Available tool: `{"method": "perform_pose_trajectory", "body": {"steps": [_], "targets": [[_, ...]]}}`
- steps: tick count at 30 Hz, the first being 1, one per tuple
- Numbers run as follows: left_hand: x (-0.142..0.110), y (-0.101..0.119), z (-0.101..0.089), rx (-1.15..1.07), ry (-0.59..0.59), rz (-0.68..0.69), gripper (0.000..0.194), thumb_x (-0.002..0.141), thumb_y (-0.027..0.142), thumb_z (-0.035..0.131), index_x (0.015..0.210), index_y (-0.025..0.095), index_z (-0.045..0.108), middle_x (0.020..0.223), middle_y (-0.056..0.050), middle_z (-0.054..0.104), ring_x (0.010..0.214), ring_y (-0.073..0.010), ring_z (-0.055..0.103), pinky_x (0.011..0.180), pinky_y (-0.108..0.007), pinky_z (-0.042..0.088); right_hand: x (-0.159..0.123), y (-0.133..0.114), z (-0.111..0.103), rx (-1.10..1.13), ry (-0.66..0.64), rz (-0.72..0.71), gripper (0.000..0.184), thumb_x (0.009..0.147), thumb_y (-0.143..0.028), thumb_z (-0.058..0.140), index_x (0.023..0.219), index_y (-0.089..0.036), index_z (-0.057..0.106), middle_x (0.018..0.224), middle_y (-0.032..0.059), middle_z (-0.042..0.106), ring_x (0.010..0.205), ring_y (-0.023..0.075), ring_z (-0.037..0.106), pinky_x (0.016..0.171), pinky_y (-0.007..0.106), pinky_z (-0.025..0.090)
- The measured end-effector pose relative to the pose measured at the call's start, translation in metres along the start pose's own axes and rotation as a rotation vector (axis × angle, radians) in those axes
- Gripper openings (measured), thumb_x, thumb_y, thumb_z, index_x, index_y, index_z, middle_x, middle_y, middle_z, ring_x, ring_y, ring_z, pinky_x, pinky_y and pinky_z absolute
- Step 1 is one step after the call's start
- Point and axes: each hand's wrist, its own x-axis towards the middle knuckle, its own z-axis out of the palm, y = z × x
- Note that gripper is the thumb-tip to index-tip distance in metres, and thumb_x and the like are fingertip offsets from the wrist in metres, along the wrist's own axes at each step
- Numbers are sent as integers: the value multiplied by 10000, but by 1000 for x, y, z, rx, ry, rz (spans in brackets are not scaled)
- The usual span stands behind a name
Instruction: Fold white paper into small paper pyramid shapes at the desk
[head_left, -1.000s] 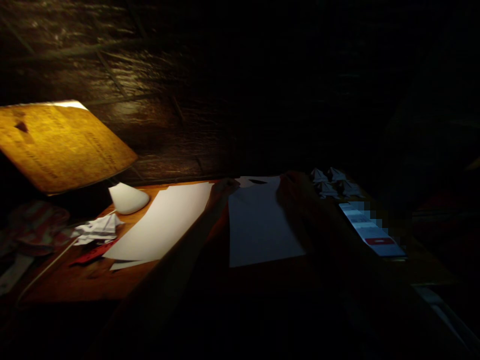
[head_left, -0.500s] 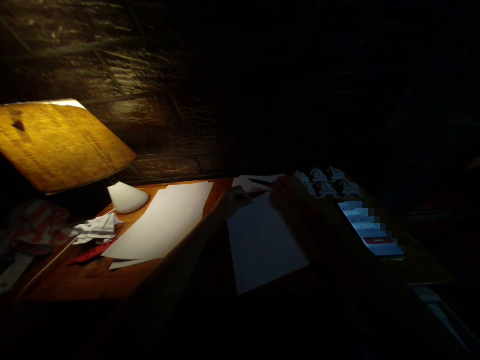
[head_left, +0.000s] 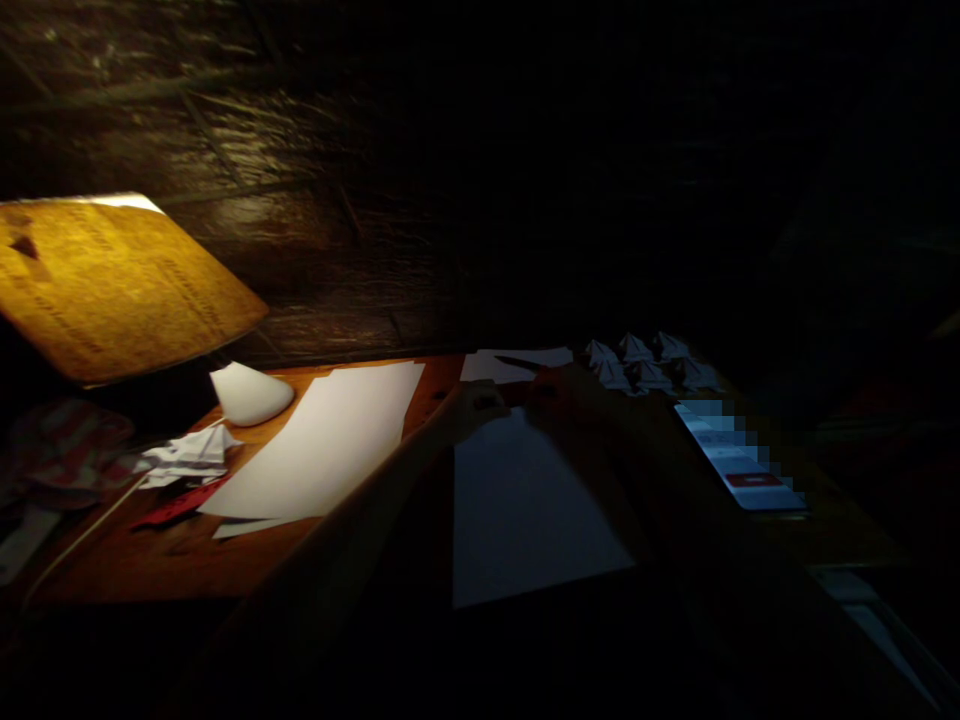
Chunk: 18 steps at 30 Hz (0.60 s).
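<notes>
A white sheet of paper (head_left: 529, 515) hangs from my two hands, its lower edge toward me. At its top left corner, my left hand (head_left: 480, 402) is closed on the edge with the fingers curled. My right hand (head_left: 553, 390), very dark, is closed at the top edge just right of it. Close beyond the right hand a dark, pointed, blade-like thing (head_left: 516, 363) shows against white paper (head_left: 480, 366); whether the hand touches it I cannot tell. Shadow hides most of the right fingers.
Left of my arms lies a stack of white sheets (head_left: 330, 440), beside a lamp (head_left: 127, 290) with a white base (head_left: 251, 395). Folded paper (head_left: 191, 455) and a red piece (head_left: 176, 505) lie near its cord. Several folded paper shapes (head_left: 637, 360) and a lit phone (head_left: 739, 460) are at right.
My right hand has moved slightly left and down, closer to my left hand. The sheet has turned a little and its lower edge now hangs slightly nearer to me.
</notes>
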Motion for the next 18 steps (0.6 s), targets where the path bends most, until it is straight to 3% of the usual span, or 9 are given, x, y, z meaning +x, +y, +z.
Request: {"method": "perform_pose_trajectory", "body": {"steps": [8,18], "targets": [[-1,-4,-4,23,8,-7,352,738,393,841,626,174,589,668,28,541,632,-117,486,601,-257,340,0,3,9,-21,12,35,226,899,-244,634,1018,-246,826,1058,72,796,920,221,715,757,290,464],[-1,-19,-8,27,14,-15,608,703,552,850,553,205,373,564,55,363,549,-101,330,540,-272,236,0,6,6,-4,27,76,210,906,-376,673,929,-223,815,909,83,785,797,193,687,671,279,426]]}}
